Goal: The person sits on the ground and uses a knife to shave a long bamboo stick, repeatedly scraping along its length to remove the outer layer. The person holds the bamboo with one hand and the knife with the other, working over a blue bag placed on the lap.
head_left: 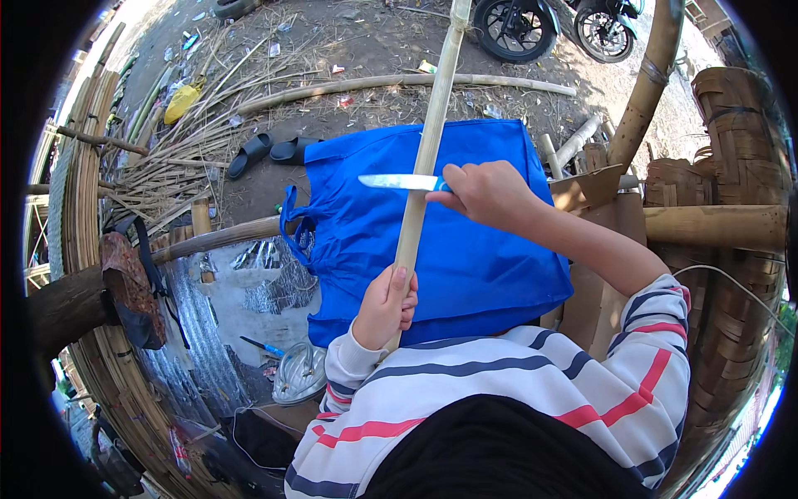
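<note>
Left hand [386, 303] clamped round bamboo strip [426, 150] near lower end, over blue bag [482, 266]. Right hand [482, 193] closed on knife [399, 181], blade across strip. Strip looks light, stiff, smooth; splinter risk likely; hold low, below blade.

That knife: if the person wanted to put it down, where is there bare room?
The knife could rest on the flat blue bag right of the bamboo stick, under the right hand. Bare dirt lies beyond the bag, near the sandals. Left is crowded with bamboo strips; right with woven baskets.
</note>
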A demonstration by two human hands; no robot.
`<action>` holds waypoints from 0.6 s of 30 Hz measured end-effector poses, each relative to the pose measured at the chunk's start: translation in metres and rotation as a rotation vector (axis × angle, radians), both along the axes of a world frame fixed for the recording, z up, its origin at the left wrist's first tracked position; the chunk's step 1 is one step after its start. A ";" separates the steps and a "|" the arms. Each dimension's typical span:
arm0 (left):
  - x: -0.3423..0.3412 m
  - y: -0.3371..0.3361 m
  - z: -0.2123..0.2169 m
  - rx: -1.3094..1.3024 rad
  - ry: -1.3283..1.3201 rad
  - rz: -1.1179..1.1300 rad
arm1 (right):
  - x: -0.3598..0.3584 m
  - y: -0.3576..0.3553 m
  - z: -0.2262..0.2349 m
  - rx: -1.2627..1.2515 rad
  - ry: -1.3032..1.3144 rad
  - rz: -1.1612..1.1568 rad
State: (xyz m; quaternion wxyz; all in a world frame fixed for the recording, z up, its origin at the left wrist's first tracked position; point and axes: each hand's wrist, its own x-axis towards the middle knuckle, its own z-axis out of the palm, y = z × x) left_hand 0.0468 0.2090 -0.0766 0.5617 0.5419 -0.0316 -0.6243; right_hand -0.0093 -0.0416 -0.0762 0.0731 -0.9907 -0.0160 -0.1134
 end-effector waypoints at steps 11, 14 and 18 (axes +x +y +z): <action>-0.011 0.001 0.004 0.010 -0.013 -0.032 | -0.007 0.000 0.015 0.019 0.176 0.033; -0.003 -0.004 0.009 -0.013 -0.054 -0.021 | 0.004 -0.004 0.006 -0.020 -0.015 -0.013; -0.002 -0.001 0.008 -0.027 -0.090 -0.019 | 0.006 -0.003 0.000 -0.098 -0.102 -0.037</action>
